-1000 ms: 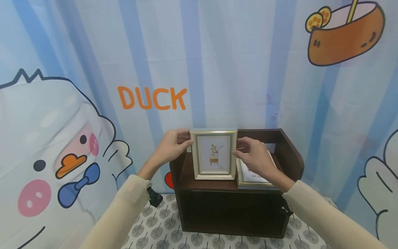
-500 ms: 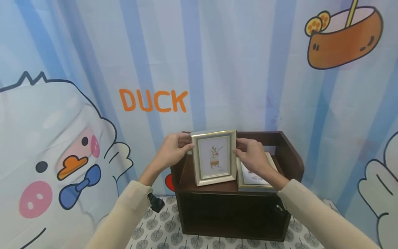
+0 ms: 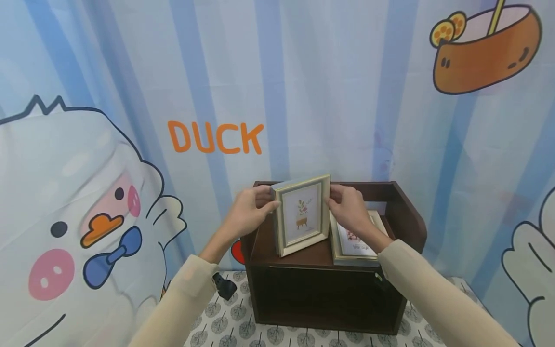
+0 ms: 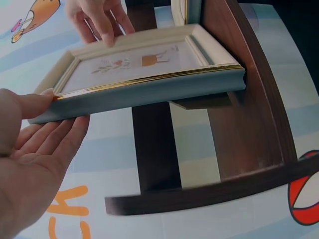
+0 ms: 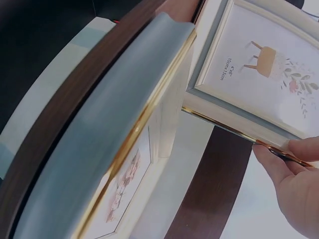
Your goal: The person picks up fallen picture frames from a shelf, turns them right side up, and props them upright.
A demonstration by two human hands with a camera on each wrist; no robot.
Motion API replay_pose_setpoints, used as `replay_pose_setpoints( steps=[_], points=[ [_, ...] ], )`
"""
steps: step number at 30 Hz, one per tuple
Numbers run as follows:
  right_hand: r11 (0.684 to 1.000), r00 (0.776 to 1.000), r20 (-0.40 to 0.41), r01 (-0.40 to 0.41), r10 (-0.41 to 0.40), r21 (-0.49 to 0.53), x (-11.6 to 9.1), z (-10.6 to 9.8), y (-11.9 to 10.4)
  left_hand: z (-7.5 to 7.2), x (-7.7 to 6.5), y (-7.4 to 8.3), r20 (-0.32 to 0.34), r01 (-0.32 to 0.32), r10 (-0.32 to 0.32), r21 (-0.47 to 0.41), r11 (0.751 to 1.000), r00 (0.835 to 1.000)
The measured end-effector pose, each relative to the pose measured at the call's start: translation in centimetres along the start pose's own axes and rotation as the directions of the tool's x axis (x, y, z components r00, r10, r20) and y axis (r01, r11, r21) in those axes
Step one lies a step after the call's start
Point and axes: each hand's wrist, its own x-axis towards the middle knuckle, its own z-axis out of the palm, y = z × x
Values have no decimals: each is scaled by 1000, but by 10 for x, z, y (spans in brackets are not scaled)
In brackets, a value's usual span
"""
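Note:
A cream picture frame with a gold-lined edge stands upright but turned at an angle over the left part of the shelf top, its plant print facing me. My left hand pinches its left side, thumb in front and fingers behind. On the opposite side my right hand pinches the right edge; its grip also shows in the right wrist view. A bracket-like piece juts out behind the frame in the left wrist view. Whether the frame's bottom edge touches the shelf I cannot tell.
A second picture frame lies face up on the right of the dark brown shelf unit, partly under my right forearm. Raised sides and a back rail bound the top. Behind hangs a striped curtain; patterned cloth lies beneath.
Both hands have turned the held picture frame, so its left side now stands nearer to me and its right side farther back. The frame lying on the right has stayed put.

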Motion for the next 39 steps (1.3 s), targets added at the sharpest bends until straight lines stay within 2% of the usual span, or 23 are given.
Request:
replay_pose_setpoints(
  steps=[8, 17, 24, 27, 33, 39],
  points=[
    [1000, 999, 28, -26, 26, 16, 15, 5, 4, 8, -1, 7, -11, -28, 28, -32, 999, 1000],
    [998, 998, 51, -41, 39, 38, 23, 11, 11, 22, -3, 18, -57, -80, 79, -14, 997, 995],
    [999, 998, 60, -33, 32, 17, 30, 12, 10, 40, -2, 25, -155, -157, 143, -84, 984, 978],
    [999, 997, 69, -33, 33, 6, 33, 12, 10, 48, -2, 27, -188, -172, 150, -110, 979, 971],
    [999, 994, 101, -36, 33, 27, 36, 14, 6, 61, -3, 31, -259, -182, 147, -114, 977, 955],
    [999, 993, 107, -48, 45, 26, 38, 18, 5, 71, -5, 36, -291, -172, 136, -101, 980, 947]
  ],
)
